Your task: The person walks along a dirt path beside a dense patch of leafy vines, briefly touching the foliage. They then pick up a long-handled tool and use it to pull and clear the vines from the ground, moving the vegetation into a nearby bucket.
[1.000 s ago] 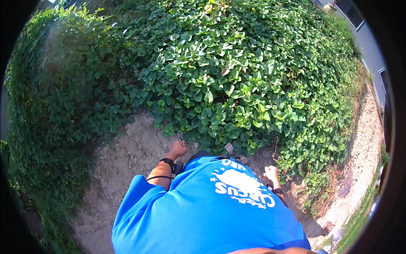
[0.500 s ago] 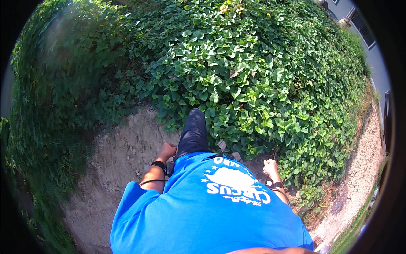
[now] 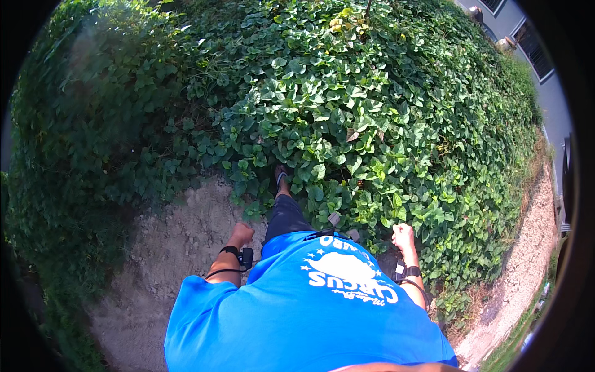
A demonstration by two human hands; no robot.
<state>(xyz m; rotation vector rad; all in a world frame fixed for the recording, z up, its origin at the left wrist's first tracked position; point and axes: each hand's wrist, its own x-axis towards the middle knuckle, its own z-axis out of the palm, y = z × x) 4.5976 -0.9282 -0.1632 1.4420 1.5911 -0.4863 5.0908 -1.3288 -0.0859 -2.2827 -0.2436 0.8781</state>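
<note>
My left hand (image 3: 242,234) hangs beside my dark trousers (image 3: 286,218), over the bare dirt, its fingers curled into a loose fist with nothing seen in it. On the other side, my right hand (image 3: 403,236) is also a fist, at the edge of the green leaves, and no object shows in it. Each wrist bears a black band with a small dark device: one device (image 3: 246,256) on the left, another device (image 3: 400,269) on the right. My foot in a sandal (image 3: 281,176) reaches forward to the edge of the leafy vines (image 3: 347,118).
Dense vines cover the ground ahead and to both sides. Pale, lumpy dirt (image 3: 180,239) lies at the left. Small stone blocks (image 3: 334,219) sit at the vines' edge. A sandy path (image 3: 527,266) curves along the right, below a grey building (image 3: 553,102) with barred windows.
My leg has stretched forward, so the sandalled foot now shows where only the knee did. Both hands have shifted slightly and stay closed.
</note>
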